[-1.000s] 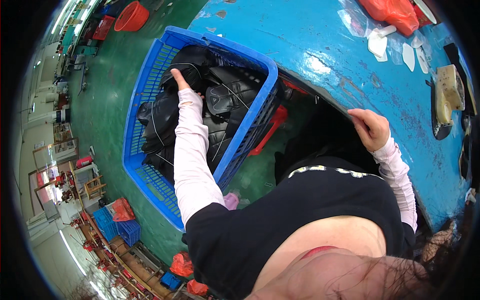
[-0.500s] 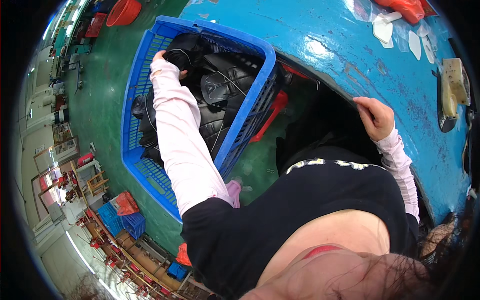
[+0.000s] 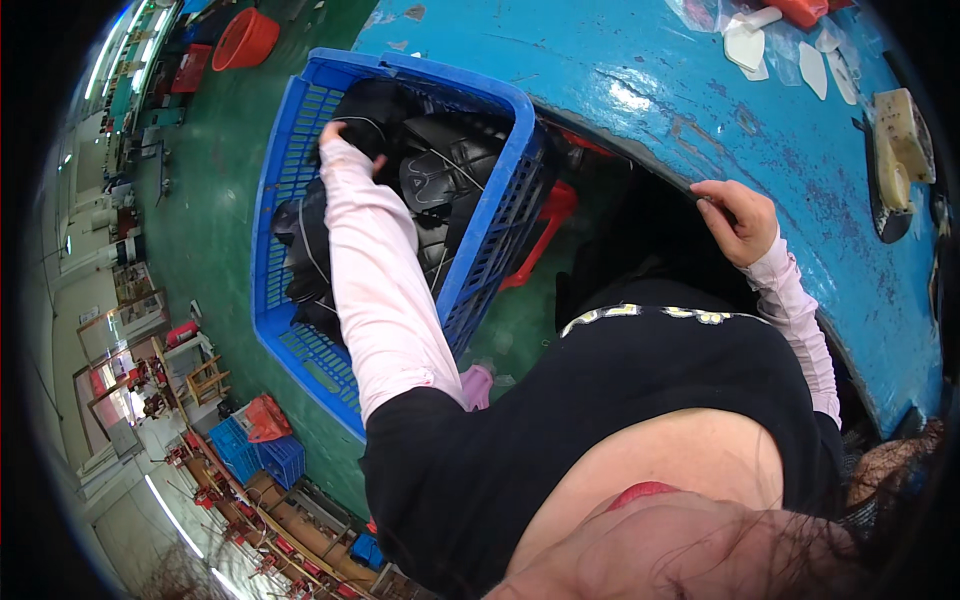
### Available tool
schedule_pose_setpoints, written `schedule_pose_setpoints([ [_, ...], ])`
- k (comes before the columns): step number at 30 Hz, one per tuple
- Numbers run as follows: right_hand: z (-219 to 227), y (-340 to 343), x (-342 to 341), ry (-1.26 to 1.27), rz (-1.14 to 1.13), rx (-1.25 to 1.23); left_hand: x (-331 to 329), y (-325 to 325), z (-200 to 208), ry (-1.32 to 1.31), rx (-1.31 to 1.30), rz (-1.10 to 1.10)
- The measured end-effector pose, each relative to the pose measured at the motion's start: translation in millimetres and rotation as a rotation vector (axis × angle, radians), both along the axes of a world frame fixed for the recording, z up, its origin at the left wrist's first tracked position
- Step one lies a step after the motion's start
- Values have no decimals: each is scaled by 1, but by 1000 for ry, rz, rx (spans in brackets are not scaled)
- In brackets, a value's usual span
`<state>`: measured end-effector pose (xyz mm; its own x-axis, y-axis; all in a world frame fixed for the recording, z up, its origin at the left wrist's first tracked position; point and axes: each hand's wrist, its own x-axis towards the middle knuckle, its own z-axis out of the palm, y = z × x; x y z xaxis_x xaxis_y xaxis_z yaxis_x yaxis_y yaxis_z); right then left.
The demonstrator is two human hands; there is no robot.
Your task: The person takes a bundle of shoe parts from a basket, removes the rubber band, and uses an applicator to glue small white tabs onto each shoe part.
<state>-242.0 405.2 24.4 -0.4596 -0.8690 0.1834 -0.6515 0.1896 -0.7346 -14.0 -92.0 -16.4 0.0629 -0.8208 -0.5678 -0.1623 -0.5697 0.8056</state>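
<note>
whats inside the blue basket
The blue basket holds piled black pieces, some crossed by thin pale lines; the left hand is among them. The upper ones cover whatever lies beneath, and the pale sleeve hides part of the pile.

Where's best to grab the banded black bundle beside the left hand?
I'd grip the black bundle around its bulky middle, probably coming from above: the blue basket is open on top, while its walls stand close around the bundle's outer sides.
</note>
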Motion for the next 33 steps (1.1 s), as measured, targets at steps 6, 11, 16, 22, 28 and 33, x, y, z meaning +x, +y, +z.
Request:
schedule_pose_setpoints([
  [6,3,-3,5,-5,13,-29,22,-24,-55,157,-62,115],
  [11,0,2,1,22,43,-47,33,-38,-53,160,7,304],
  [16,-1,2,1,-33,25,-29,71,-28,-41,389,-181,125],
  [22,-5,0,0,-53,15,-34,76,11,14,517,-61,187],
  [28,39,-56,11,-89,140,-223,97,20,46,536,-135,130],
  [33,54,-144,30,-242,391,-195,109,42,76,531,-271,139],
])
